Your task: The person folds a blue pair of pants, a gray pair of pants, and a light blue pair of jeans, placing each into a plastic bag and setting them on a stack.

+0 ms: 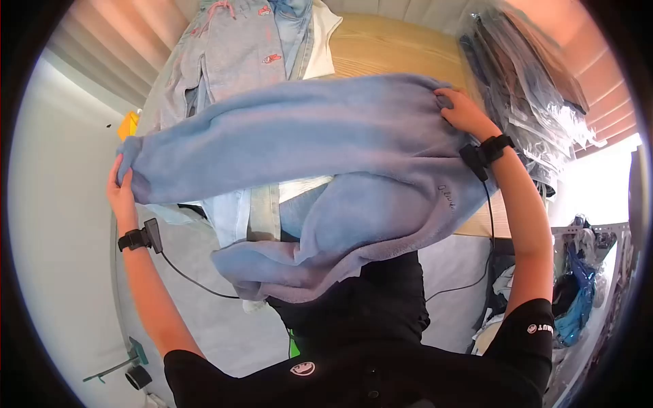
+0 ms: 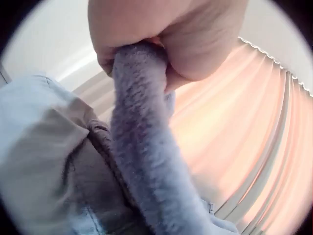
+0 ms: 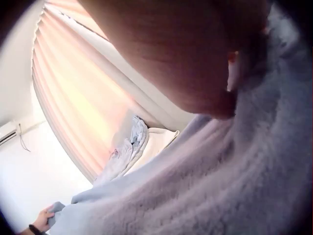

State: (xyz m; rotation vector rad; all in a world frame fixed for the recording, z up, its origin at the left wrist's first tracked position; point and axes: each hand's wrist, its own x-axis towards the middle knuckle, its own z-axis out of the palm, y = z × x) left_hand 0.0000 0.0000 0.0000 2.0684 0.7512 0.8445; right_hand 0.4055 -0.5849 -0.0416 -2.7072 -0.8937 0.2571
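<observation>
So here's our setup: our left hand (image 1: 122, 197) is clamped on the narrow end of a fuzzy blue-grey garment (image 1: 272, 143), thumb on one side and fingers on the other, and in the left wrist view the plush cloth comes out right below the palm. Our right hand (image 1: 468, 114) is pinching the same garment up by its top edge, fingers curled around a bunched bit, with folds fanning out from the grip. Between the two, one long section is stretched out sideways in the air, over the near part of the bench (image 1: 401, 47), and the rest sags in loose folds toward our body. There's some small dark lettering (image 1: 447, 197) on the right-hand part. Both wrists have a black strap with a little camera on it. Peeking out under the stretched section we've got pale blue denim (image 1: 228, 214) and a beige piece (image 1: 264, 214) beside it. Past the garment, grey trousers (image 1: 235, 51) with red patches and a pink drawstring lie toward the bench's far left corner, with more blue denim and a cream piece (image 1: 321, 41) just to their right. A stack of clothes in clear plastic (image 1: 524, 75) sits along the right edge near the far corner. Pleated curtains (image 2: 244, 122) hang behind, and more bagged stuff (image 1: 578, 292) is down to our right, off the bench.
</observation>
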